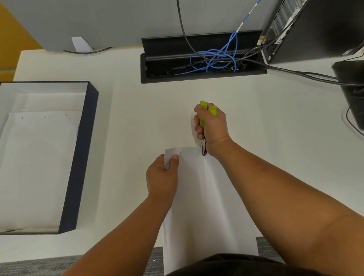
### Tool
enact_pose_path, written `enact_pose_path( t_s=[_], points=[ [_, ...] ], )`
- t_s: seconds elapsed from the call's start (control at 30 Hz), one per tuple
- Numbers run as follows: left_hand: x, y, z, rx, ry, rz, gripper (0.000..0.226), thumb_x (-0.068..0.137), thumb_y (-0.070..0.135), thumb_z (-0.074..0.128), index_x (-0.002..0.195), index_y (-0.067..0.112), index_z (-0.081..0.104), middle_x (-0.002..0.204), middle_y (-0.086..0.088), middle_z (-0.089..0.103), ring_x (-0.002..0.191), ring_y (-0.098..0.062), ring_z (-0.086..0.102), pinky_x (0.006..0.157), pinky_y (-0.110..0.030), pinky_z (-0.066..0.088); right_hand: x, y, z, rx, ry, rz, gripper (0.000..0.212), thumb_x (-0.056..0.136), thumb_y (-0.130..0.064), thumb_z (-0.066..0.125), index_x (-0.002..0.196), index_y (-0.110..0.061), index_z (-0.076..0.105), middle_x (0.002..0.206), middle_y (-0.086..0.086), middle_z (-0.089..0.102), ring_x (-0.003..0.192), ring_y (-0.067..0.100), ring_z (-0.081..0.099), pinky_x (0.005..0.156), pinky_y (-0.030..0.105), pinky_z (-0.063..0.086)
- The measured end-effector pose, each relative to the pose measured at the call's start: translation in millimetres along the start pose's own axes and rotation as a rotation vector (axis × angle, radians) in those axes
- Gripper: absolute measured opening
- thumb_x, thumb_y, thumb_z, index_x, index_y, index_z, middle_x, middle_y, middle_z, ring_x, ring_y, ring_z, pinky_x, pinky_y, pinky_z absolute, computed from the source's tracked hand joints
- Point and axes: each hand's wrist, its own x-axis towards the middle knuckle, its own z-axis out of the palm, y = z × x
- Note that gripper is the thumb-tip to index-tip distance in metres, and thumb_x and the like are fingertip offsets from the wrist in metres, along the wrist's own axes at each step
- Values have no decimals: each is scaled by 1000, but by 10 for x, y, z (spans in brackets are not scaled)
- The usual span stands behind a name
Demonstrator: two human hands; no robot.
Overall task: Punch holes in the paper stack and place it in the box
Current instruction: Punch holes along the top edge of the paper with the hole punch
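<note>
Left hand (162, 178) pinching far left corner of white paper stack (204, 204). Right hand (211, 127) squeezing green-handled metal hole punch (203, 135) on far edge. Bare white counter (267, 127) all round; navy open cardboard box (80, 155) well apart, left.

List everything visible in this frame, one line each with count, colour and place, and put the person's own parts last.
Paper stack: one, white, held over the desk's near edge.
Hole punch: one, green handles and metal jaw, at the stack's far edge.
Box: one, dark outside and white inside, open, left on the desk.
Punched sheets: white, count unclear, lying in the box.
Desk: one, white.
Cable tray: one, black, open, at the desk's far side.
Cables: blue and black, in the tray and running right.
Computer tower: one, black, far right.
Left hand: pinching the stack's far left corner.
Right hand: gripping the hole punch.
</note>
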Motion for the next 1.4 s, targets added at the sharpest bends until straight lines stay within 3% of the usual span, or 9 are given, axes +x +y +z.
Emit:
enact_pose_path(
  t_s=[0.23,0.4,0.87,1.13,1.4],
  points=[
    [-7,1,-1,2,8,3,21,92,40,57,86,22,68,84,-2,71,82,-23,68,80,-49,57,8,1,-4,6,1,-6,16,94,-20,56,79,-18,51,59,0,49,42,12,37,41,20,27],
    [1,1,7,10,14,-1,16,92,41,57,83,32,66,83,5,70,81,-19,68,80,-46,58,10,6,-2,0,7,-9,16,94,-20,56,79,-17,51,59,1,49,43,13,37,42,21,28],
    [15,-30,12,21,19,14,25,92,42,56,88,20,67,83,-1,70,81,-23,67,79,-48,58,3,14,-5,7,-2,-22,18,94,-20,56,78,-17,49,60,2,48,44,13,36,43,21,26],
    [13,-14,18,-9,19,-18,16,91,41,58,84,29,67,83,4,71,82,-19,68,81,-46,58,2,22,5,2,20,-36,21,94,-17,55,74,-17,50,60,3,47,44,13,35,42,19,25],
    [11,-19,19,15,20,-3,20,90,43,58,86,26,68,83,2,71,82,-21,68,80,-49,57,10,39,12,-12,22,-45,22,91,-13,57,71,-18,50,61,6,46,45,14,34,42,18,26]
  ],
)
